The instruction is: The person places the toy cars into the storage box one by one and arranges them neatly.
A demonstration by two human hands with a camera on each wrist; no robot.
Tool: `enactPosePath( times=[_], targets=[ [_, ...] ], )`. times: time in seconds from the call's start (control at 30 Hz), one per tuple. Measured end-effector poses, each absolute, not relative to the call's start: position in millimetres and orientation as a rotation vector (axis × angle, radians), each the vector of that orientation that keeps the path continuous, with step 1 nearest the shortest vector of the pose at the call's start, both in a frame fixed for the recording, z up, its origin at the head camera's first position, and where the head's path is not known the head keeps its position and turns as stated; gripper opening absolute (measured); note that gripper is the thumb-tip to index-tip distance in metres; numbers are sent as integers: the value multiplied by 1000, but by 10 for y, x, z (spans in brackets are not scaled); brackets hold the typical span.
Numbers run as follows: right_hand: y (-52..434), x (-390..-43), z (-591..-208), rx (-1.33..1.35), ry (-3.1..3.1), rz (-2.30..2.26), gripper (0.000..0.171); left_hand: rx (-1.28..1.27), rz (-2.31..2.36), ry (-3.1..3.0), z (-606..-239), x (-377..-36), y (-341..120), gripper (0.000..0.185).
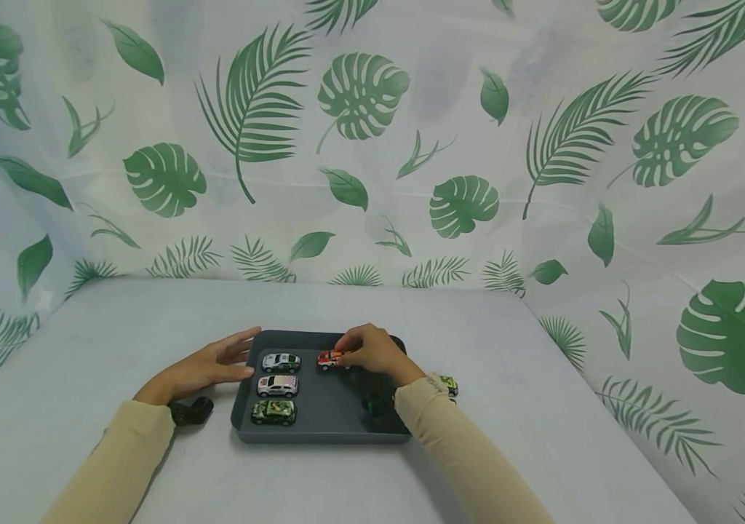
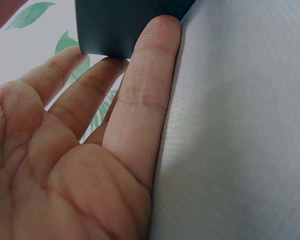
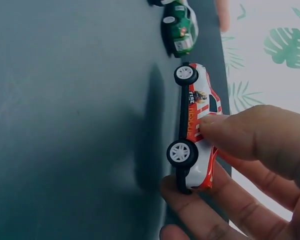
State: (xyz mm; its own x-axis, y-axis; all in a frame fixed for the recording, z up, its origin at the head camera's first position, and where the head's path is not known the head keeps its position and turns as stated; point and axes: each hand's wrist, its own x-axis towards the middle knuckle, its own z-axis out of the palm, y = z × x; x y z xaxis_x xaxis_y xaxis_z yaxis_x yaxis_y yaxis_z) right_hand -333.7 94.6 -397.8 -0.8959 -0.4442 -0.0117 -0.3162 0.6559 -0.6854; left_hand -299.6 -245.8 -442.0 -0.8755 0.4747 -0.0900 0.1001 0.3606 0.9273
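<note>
A dark grey tray (image 1: 323, 438) lies on the table. My right hand (image 1: 375, 354) pinches a red-and-white toy car (image 1: 328, 359) over the tray's far part; in the right wrist view, the thumb presses the side of this toy car (image 3: 195, 120), which bears fire rescue lettering. Down the tray's left side stand a white-and-green toy car (image 1: 281, 362), a white toy car with a pinkish checked roof (image 1: 277, 386) and a green camouflage toy car (image 1: 273, 413). My left hand (image 1: 215, 362) touches the tray's left wall with extended fingers, its palm showing in the left wrist view.
A yellow-green toy car (image 1: 449, 383) sits right of the tray, partly hidden by the right sleeve (image 1: 457, 429). A black device (image 1: 192, 412) is on the left wrist. Leaf-patterned cloth (image 1: 372, 240) stands behind the white table (image 1: 169, 313) and at its sides.
</note>
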Motion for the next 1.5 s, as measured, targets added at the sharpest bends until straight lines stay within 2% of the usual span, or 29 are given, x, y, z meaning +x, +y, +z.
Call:
enactPosePath(
  times=[0.87,1.5],
  targets=[
    [887,-3317,-4075,-624,2752,-965,17,545,1518,2282,-4418,-3018,-2411,95],
    [1112,-3213,-3926,-717,2521,-1268,30,506,1509,2290,-4422,-3000,-2444,96]
  ],
)
